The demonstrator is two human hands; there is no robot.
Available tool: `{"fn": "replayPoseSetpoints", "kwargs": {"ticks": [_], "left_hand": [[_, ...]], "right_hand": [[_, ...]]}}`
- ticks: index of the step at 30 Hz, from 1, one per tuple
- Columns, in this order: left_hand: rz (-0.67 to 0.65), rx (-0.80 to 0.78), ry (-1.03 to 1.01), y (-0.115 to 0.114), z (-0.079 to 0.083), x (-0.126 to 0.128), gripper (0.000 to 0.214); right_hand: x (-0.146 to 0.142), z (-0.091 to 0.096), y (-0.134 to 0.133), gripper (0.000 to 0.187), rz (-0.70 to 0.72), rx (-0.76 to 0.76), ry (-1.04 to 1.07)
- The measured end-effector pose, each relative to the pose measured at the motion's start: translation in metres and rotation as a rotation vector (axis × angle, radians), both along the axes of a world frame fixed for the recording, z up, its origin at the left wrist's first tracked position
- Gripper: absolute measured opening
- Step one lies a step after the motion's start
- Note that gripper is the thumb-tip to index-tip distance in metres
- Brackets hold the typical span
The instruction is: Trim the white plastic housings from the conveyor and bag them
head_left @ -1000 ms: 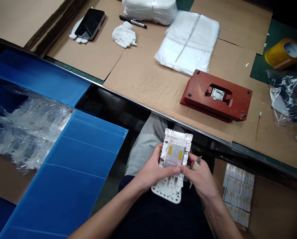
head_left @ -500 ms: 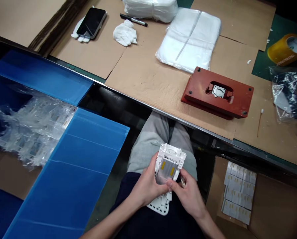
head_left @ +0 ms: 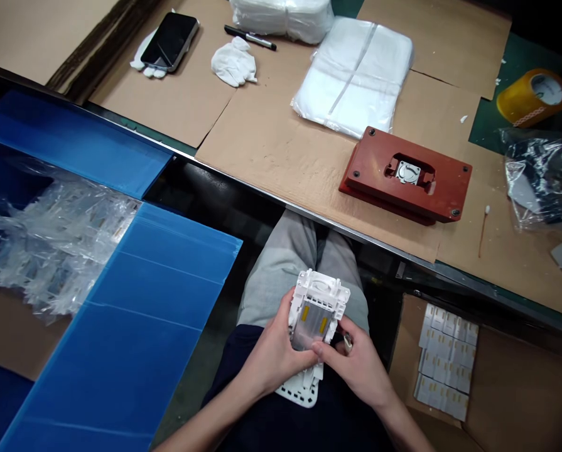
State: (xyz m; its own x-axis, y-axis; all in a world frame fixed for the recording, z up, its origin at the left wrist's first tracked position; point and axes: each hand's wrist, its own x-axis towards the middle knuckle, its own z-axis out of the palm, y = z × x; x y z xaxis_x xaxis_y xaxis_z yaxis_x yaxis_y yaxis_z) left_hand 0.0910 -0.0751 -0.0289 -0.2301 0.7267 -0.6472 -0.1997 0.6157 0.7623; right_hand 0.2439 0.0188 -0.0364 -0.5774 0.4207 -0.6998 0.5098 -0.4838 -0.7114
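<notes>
Both hands hold a white moulded plastic frame (head_left: 315,292) above my lap, with two yellow strips and a clear film patch (head_left: 306,333) on its face. My left hand (head_left: 271,358) grips its left side. My right hand (head_left: 356,370) grips the lower right side, with the thumb pressing near the film. A small pale object (head_left: 347,342) shows between the frame and my right fingers, but it is too small and partly hidden to name. The perforated lower end of the frame (head_left: 299,394) sticks out below my hands.
Ahead, on cardboard, lie a red metal jig (head_left: 405,188), a bag of white sheets (head_left: 351,78), a phone (head_left: 170,41), a marker (head_left: 250,37) and a white glove (head_left: 233,63). A blue plastic sheet (head_left: 134,314) lies left. Right, a box holds stacked white cards (head_left: 443,361).
Since the oldest frame, the white frame has come down toward my lap and turned slightly, with both hands following. The small pale object is now more hidden by my right hand.
</notes>
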Motion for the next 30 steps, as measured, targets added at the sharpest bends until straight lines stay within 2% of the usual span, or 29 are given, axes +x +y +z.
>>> {"fn": "replayPoseSetpoints", "kwargs": {"ticks": [6,10,16,20,25,30], "left_hand": [[-0.001,0.048,0.025,0.002,-0.004,0.000,0.091],[0.027,0.026,0.002,0.001,-0.002,-0.003,0.087],[0.084,-0.020,0.023,-0.006,-0.001,0.002,0.083],[0.041,-0.067,-0.004,-0.010,-0.005,0.007,0.065],[0.036,-0.040,-0.021,-0.012,-0.015,0.009,0.066],[0.050,-0.032,-0.047,-0.008,-0.018,0.005,0.066]], "right_hand": [[-0.005,-0.002,-0.001,0.043,-0.036,0.114,0.037],[-0.009,0.000,0.000,0.042,-0.038,0.063,0.049],[-0.004,0.002,-0.008,0.055,-0.078,0.015,-0.042],[0.002,0.001,-0.015,0.053,-0.029,0.073,-0.007],[0.003,-0.007,-0.020,0.042,-0.008,0.221,0.023],[-0.001,-0.011,-0.011,0.041,-0.027,0.162,0.065]]}}
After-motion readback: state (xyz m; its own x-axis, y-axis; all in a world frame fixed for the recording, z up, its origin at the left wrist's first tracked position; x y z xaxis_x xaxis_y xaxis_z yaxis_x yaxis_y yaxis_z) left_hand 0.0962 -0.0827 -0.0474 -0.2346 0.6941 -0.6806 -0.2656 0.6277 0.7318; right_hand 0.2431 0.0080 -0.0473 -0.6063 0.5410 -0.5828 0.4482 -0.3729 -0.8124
